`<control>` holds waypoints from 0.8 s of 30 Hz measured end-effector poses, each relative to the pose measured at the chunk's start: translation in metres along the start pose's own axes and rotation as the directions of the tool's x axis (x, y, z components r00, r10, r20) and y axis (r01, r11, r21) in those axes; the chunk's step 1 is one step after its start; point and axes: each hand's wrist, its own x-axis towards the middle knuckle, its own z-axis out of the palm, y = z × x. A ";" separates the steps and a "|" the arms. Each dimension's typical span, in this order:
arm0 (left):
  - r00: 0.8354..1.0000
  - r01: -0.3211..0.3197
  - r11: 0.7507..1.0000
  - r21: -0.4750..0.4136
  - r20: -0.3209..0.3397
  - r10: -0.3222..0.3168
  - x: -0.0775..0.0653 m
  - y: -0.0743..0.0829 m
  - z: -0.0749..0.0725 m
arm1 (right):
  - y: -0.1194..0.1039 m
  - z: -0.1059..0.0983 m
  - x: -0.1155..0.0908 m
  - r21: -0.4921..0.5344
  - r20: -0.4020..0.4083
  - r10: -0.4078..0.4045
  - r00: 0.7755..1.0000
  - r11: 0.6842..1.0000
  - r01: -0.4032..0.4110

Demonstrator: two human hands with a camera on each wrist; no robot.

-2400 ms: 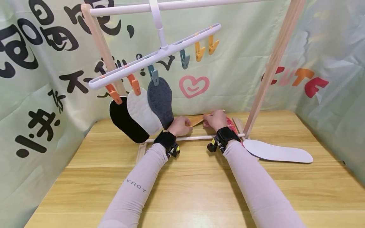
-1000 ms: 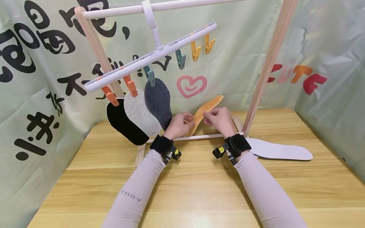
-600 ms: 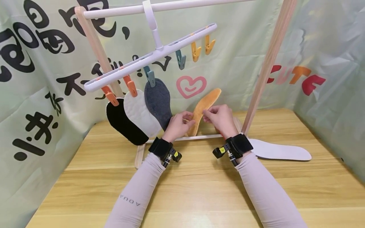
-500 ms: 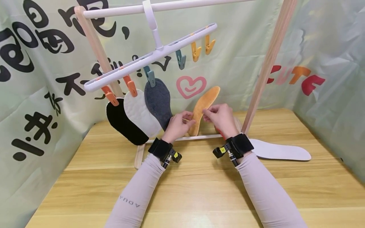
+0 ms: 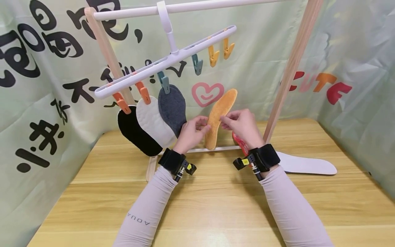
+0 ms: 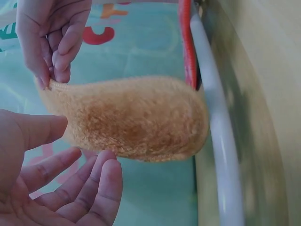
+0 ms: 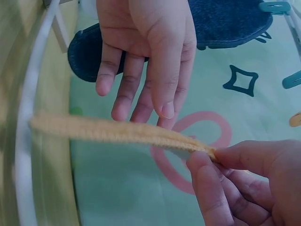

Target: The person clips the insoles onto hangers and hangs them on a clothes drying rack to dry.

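Between the rack's posts, above the far table edge, the right hand [image 5: 243, 125] pinches the orange insole [image 5: 219, 116] by one edge while the left hand [image 5: 192, 132] hovers open beside it, so that thin grip could let it slip onto the red insole [image 5: 239, 141] below.
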 end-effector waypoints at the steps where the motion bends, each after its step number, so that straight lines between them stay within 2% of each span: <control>1: 1.000 0.001 1.000 -0.004 -0.001 -0.001 0.000 0.001 0.000 | -0.001 -0.001 -0.001 0.001 0.005 -0.003 1.000 1.000 0.003; 9: 1.000 -0.002 1.000 -0.016 -0.008 0.002 -0.002 0.008 -0.005 | -0.006 -0.010 -0.003 -0.017 0.083 -0.018 0.996 1.000 0.019; 19: 0.999 0.000 0.999 -0.050 -0.039 -0.002 -0.001 0.009 -0.016 | -0.011 -0.014 -0.002 -0.023 0.180 -0.032 0.983 0.999 0.036; 24: 0.999 0.006 0.996 -0.086 -0.033 -0.009 0.000 0.010 -0.017 | -0.011 -0.015 -0.003 -0.023 0.218 -0.036 0.975 0.999 0.042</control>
